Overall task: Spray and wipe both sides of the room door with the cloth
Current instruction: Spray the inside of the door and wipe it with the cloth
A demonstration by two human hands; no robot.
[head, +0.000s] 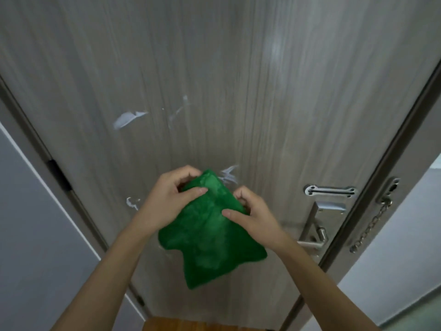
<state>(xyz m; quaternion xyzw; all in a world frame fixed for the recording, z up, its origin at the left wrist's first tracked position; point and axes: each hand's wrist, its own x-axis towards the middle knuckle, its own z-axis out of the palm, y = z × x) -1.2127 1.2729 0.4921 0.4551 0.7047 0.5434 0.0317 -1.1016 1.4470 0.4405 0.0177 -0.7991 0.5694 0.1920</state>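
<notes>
Hands gripping green cloth

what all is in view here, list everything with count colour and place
door: one, grey-brown wood grain, fills the middle
foam smears: several, white, scattered on the door above and beside the cloth
cloth: one, green, held up in front of the door
door handle: one, silver, door's right edge
chain lock: one, silver, hanging on the right frame
hinge: one, dark, left frame
wall: grey, lower left
left hand: one, gripping the cloth's upper left
right hand: one, gripping the cloth's right edge
</notes>
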